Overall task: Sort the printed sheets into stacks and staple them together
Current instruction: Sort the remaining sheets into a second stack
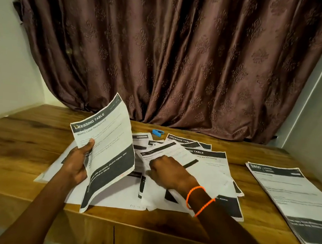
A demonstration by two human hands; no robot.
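My left hand (77, 163) grips a "Dressing Table" sheet (106, 148) by its left edge, thumb across the front, tilted up off the desk (16, 147). My right hand (169, 171), fingers curled, pinches the near edge of a loose sheet (171, 152) atop the scattered pile (200, 174) directly under it. That sheet's long axis runs away from me to the right, nearest my right hand. A finished stack (294, 201) lies well right of my right hand; the blue stapler (157, 132) sits beyond the pile, nearer my right hand, I judge.
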